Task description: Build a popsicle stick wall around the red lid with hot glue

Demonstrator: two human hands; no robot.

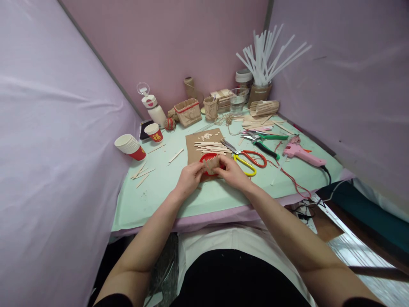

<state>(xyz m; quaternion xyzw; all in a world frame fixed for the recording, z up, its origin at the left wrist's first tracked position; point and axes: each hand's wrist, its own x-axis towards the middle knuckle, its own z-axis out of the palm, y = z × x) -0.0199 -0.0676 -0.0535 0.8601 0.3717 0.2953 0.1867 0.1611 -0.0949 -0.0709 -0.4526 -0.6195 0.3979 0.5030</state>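
Both hands pinch a small panel of pale wooden craft sticks (211, 166) with a jagged upper edge. My left hand (189, 179) is closed on its left end, and my right hand (232, 172) grips its right side. Behind and around the panel shows a red round thing (204, 157), partly hidden; whether it is a lid or a dish I cannot tell. It lies on a sheet of brown cardboard (191, 149). Several trimmed craft sticks (211, 147) and a small heap of cut bits (207, 136) rest on the cardboard just beyond my hands.
Right of my hands lie scissors with red handles (258, 158), a yellow handle (246, 166), green-handled pliers (271, 147) and a pink glue gun (302, 154) with its cord. Paper cups (128, 146) stand left. A stick basket (188, 113) and a clear water cup (237, 104) stand behind.
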